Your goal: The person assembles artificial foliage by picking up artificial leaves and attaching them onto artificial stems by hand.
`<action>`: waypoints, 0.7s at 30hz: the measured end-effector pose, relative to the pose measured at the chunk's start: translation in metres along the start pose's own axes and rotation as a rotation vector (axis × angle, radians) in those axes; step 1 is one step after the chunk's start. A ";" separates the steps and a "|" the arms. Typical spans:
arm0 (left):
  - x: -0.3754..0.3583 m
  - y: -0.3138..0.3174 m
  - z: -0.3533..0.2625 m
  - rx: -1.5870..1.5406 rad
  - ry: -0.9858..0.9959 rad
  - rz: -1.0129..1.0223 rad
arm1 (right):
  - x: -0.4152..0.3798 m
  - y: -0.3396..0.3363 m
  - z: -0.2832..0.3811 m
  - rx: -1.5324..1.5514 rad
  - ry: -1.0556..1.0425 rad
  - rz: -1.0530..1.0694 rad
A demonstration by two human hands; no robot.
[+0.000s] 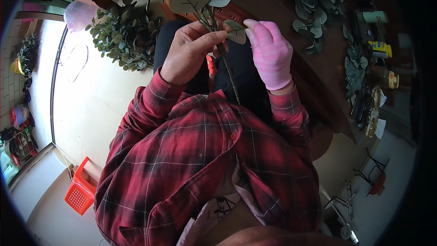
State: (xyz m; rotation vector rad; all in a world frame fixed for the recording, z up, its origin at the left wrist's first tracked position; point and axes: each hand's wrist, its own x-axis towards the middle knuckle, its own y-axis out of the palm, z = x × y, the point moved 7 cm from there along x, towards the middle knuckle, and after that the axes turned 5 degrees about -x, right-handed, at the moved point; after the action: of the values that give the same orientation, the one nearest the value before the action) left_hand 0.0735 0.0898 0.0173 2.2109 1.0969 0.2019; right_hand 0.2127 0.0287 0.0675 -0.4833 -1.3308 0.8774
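My bare left hand [193, 48] is closed round the stem of an artificial eucalyptus branch [231, 75], thumb and forefinger pinched just below its leaves. The branch stands above my lap, its broad grey-green leaves at the top and its bare stem end pointing down toward my shirt. In a pink striped glove, my right hand [271, 52] is closed, pinching the edge of one small leaf [236, 33] at the side of the stem. Part of the stem is hidden behind my left fingers.
A thick bunch of leafy branches [125, 36] lies on the floor to the left. More grey-green sprays [309, 0] rest on the dark wooden table [273, 9], with a yellow-labelled jar [380, 49] and a pale green container [374, 17] at right. A red plastic stool [82, 193] stands lower left.
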 end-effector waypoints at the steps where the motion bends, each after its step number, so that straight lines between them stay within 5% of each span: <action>1: 0.000 0.000 0.000 0.001 -0.006 0.003 | -0.001 0.001 0.000 -0.017 -0.013 0.010; 8: 0.000 -0.004 0.003 0.023 0.006 0.006 | -0.003 -0.004 -0.013 0.197 0.251 -0.118; 15: -0.002 -0.005 0.005 0.137 0.046 0.031 | -0.028 0.030 -0.032 1.106 1.001 0.198; 21: -0.004 -0.006 0.013 0.201 0.037 0.038 | -0.022 0.035 -0.019 1.377 1.056 0.157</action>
State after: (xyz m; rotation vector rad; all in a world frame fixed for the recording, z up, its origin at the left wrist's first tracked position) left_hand 0.0724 0.0830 0.0047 2.4157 1.1390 0.1545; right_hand 0.2213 0.0363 0.0238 0.1000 0.3886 1.1864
